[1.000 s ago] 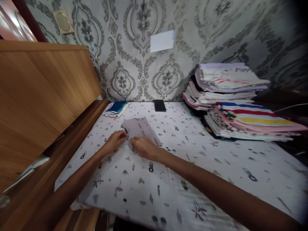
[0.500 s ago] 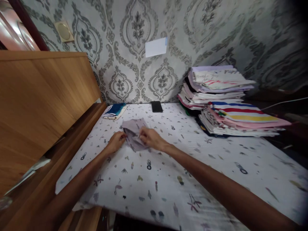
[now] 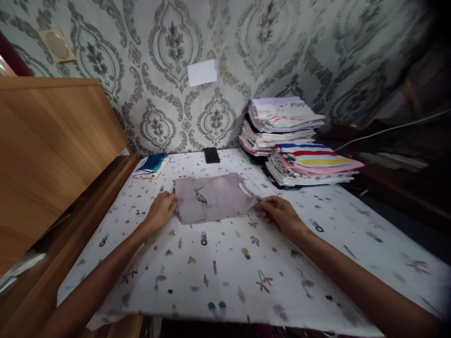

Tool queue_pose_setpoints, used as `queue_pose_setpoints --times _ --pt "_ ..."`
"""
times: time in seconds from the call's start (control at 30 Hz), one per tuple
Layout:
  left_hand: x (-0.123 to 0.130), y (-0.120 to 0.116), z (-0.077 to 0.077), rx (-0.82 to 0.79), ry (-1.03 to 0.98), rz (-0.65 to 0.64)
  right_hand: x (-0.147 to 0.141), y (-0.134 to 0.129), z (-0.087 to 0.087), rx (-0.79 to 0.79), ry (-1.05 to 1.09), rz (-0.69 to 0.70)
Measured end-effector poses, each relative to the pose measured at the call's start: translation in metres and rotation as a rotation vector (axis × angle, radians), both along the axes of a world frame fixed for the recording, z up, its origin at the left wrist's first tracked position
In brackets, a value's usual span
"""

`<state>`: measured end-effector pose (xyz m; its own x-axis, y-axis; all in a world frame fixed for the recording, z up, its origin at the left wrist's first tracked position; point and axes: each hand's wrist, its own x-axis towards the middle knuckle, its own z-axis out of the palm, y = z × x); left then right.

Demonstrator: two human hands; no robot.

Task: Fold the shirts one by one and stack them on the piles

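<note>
- One greyish-mauve cloth garment (image 3: 221, 199): on white printed sheet (image 3: 229, 286).
- Right hand (image 3: 281, 215) pinches one end; left hand (image 3: 160, 211), well apart, at other, grip unclear.
- Beyond: black rectangular object (image 3: 212, 155), stacked multicoloured clothes (image 3: 292, 136).

A slender, bare left forearm (image 3: 102, 277) and a long, bare right forearm (image 3: 347, 272), both smooth in outline, taper toward narrow wrists (image 3: 145, 228). The bare left hand (image 3: 160, 211) and bare right hand (image 3: 283, 215) have slim fingers (image 3: 269, 204) (finer detail there is blurred).
</note>
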<state>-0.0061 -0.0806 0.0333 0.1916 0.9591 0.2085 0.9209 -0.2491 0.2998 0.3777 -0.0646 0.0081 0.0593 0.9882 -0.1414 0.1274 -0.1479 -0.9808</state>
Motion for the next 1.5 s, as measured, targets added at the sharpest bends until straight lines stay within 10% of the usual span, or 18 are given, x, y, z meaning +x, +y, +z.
queue_pose_setpoints --times 0.23,0.43,0.63,0.83,0.97,1.13,1.37,1.5 --pt "0.06 -0.004 0.019 -0.087 0.096 -0.541 -0.018 0.006 0.027 0.41 -0.88 0.03" --pt "0.072 0.005 0.03 -0.132 0.286 -0.537 -0.073 0.055 0.039 0.37 -1.02 0.405" --pt "-0.006 -0.009 0.052 -0.11 0.272 -0.237 -0.095 0.094 0.027 0.253 -0.983 0.291" --pt "-0.09 -0.06 0.05 -0.39 0.249 0.028 -0.078 0.077 0.044 0.297 -0.759 0.349" --pt "-0.089 -0.072 0.048 -0.39 0.263 0.125 -0.051 0.024 0.077 0.188 -0.252 0.928" --pt "-0.048 -0.038 0.055 -0.189 0.179 0.043 -0.024 -0.033 0.101 -0.1 -0.174 1.465" --pt "0.017 0.042 0.03 0.035 0.269 -0.168 -0.045 0.009 0.065 0.486 -0.931 0.748" --pt "0.029 0.064 0.018 0.015 0.449 -0.178 -0.058 0.029 0.048 0.488 -1.346 0.714"
